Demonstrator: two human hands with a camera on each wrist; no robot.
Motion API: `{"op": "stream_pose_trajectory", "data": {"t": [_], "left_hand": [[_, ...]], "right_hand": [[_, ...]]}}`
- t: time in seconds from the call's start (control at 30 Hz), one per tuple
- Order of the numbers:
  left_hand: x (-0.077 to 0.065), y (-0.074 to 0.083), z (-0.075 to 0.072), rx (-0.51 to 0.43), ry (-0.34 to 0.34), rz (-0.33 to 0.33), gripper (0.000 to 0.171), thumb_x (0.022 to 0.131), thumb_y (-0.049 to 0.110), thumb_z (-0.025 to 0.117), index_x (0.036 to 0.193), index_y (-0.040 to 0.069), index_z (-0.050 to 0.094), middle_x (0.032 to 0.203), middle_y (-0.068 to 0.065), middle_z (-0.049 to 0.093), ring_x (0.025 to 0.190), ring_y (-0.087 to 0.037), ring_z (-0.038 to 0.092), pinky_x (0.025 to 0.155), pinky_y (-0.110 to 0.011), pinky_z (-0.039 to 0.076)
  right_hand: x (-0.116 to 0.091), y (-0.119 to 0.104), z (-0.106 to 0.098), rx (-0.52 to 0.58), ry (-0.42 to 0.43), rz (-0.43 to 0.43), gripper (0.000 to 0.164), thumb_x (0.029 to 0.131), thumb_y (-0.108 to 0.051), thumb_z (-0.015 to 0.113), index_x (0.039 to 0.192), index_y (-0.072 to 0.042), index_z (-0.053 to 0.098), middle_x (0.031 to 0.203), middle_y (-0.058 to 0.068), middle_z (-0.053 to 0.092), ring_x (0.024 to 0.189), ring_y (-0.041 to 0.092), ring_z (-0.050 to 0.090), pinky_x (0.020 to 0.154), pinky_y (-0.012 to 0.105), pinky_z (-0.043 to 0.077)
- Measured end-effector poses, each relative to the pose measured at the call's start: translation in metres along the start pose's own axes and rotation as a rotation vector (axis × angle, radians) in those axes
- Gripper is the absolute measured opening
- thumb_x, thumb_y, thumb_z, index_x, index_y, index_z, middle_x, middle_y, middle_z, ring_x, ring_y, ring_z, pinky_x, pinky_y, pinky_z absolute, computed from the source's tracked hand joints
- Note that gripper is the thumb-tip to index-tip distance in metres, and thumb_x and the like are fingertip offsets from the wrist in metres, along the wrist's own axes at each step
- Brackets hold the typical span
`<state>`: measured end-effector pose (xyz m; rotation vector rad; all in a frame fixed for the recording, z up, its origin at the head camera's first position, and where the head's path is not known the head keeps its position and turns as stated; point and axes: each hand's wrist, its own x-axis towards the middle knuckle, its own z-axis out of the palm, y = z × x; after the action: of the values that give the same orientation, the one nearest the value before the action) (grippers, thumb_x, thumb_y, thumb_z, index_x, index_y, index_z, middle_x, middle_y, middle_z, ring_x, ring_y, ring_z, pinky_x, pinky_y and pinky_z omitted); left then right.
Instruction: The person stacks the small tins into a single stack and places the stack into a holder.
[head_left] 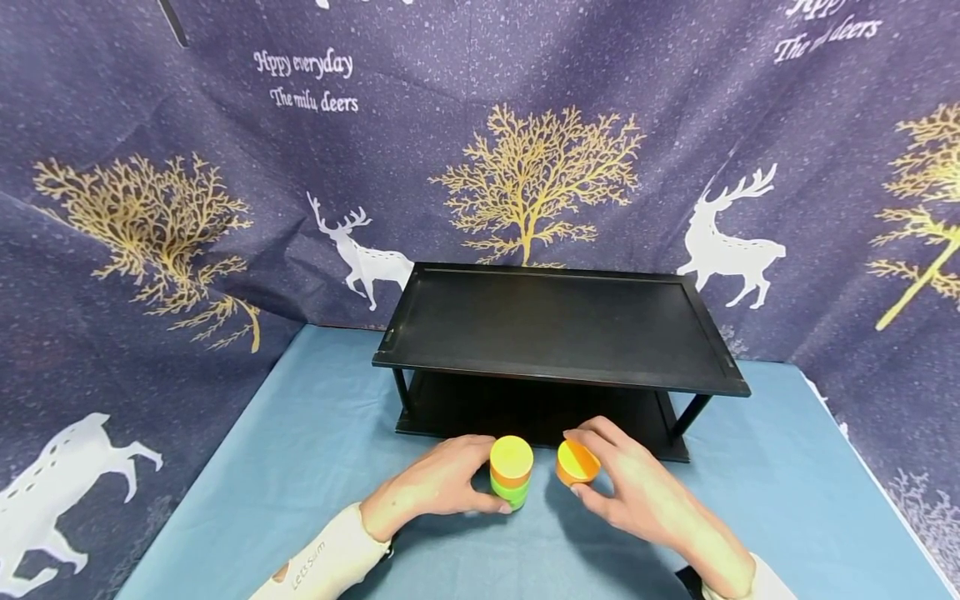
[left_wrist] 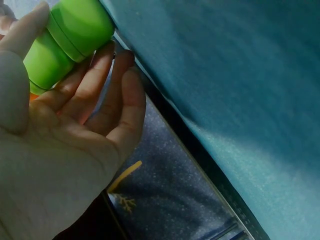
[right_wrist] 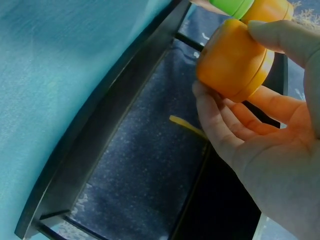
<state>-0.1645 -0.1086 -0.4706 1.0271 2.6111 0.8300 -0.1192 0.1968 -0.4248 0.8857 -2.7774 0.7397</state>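
Observation:
In the head view a small stack stands in front of the shelf: a green, ridged, rounded container (head_left: 510,492) with an orange piece (head_left: 512,461) with a yellow top above it. My left hand (head_left: 438,483) holds this stack from the left, thumb on the near side and fingers behind. The left wrist view shows the green container (left_wrist: 82,27) between thumb and fingers. To the right, my right hand (head_left: 645,492) grips an orange cup (head_left: 576,465) that looks yellow on top. Its smooth rounded body fills the grasp in the right wrist view, thumb on one side, fingertips on the other.
Just beyond the hands stands a black two-tier shelf (head_left: 555,325), its upper board overhanging the lower one (head_left: 517,408). A blue cloth (head_left: 322,417) covers the table. Behind and beside it hangs a dark blue printed curtain (head_left: 405,150).

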Motion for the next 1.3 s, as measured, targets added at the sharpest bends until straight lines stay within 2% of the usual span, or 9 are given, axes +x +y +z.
{"op": "stream_pose_trajectory", "data": {"t": [0.3, 0.77, 1.03, 1.3], "left_hand": [[-0.001, 0.000, 0.000, 0.016, 0.000, -0.011, 0.065, 0.082, 0.058, 0.088, 0.136, 0.031, 0.066, 0.123, 0.021, 0.067, 0.111, -0.003, 0.061, 0.104, -0.037, 0.054], [0.000, -0.001, 0.001, 0.017, 0.005, 0.006, 0.062, 0.082, 0.059, 0.088, 0.134, 0.032, 0.066, 0.121, 0.021, 0.066, 0.109, -0.002, 0.062, 0.102, -0.034, 0.054], [0.000, -0.002, 0.001, 0.025, 0.009, 0.014, 0.062, 0.082, 0.059, 0.088, 0.134, 0.032, 0.067, 0.120, 0.021, 0.067, 0.108, -0.003, 0.062, 0.102, -0.034, 0.054], [0.000, 0.000, 0.000, 0.019, 0.002, -0.001, 0.063, 0.082, 0.058, 0.088, 0.135, 0.031, 0.066, 0.122, 0.020, 0.067, 0.110, -0.004, 0.062, 0.103, -0.035, 0.054]], "right_hand": [[0.001, -0.003, -0.001, 0.019, 0.028, -0.026, 0.056, 0.084, -0.024, 0.091, 0.134, -0.018, 0.067, 0.127, -0.010, 0.058, 0.104, 0.003, 0.060, 0.091, 0.028, 0.060], [0.007, -0.006, -0.003, 0.010, 0.094, -0.115, 0.054, 0.084, -0.024, 0.091, 0.132, -0.016, 0.067, 0.125, -0.007, 0.059, 0.102, 0.003, 0.060, 0.088, 0.026, 0.060], [0.010, -0.008, -0.005, 0.022, 0.103, -0.116, 0.055, 0.083, -0.023, 0.091, 0.132, -0.014, 0.068, 0.125, -0.007, 0.059, 0.103, 0.004, 0.061, 0.089, 0.026, 0.060], [0.010, -0.012, -0.007, 0.023, 0.107, -0.112, 0.055, 0.083, -0.023, 0.091, 0.133, -0.017, 0.067, 0.126, -0.009, 0.059, 0.104, 0.003, 0.060, 0.089, 0.025, 0.060]]}}
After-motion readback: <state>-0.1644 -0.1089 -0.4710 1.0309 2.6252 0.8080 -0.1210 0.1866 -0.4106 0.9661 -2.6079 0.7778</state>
